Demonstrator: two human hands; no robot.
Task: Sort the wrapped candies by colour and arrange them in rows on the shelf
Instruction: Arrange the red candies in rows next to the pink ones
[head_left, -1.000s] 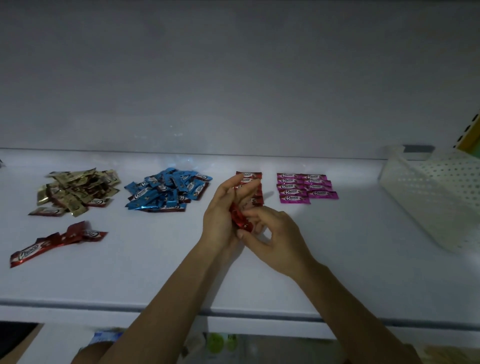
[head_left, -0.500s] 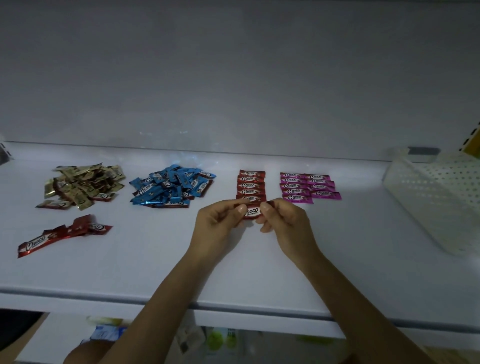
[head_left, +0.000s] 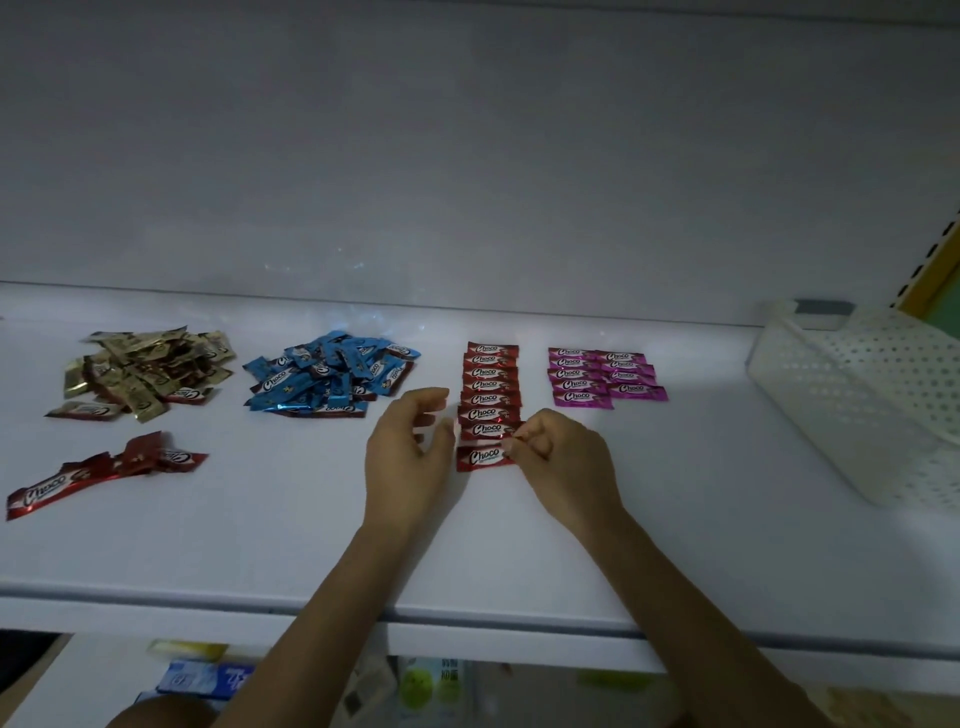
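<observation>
On the white shelf (head_left: 260, 530) a column of red candies (head_left: 491, 387) runs toward me. The nearest red candy (head_left: 484, 457) lies flat at the column's front end. My right hand (head_left: 561, 467) pinches its right end with curled fingers. Just left of the column, my left hand (head_left: 410, 452) hovers with relaxed fingers and holds nothing. Pink candies (head_left: 602, 376) lie in two short columns to the right. A blue pile (head_left: 327, 376) and a gold pile (head_left: 145, 371) sit on the left, and a few loose red candies (head_left: 104, 473) lie near the front left.
A white perforated basket (head_left: 872, 395) stands at the right end of the shelf, tilted on its side. The shelf's front edge (head_left: 467, 623) runs below my forearms, with packaged goods on a lower level beneath it.
Both hands held one red candy above the shelf; it now lies at the front of the red column. My left hand has let go and moved slightly left.
</observation>
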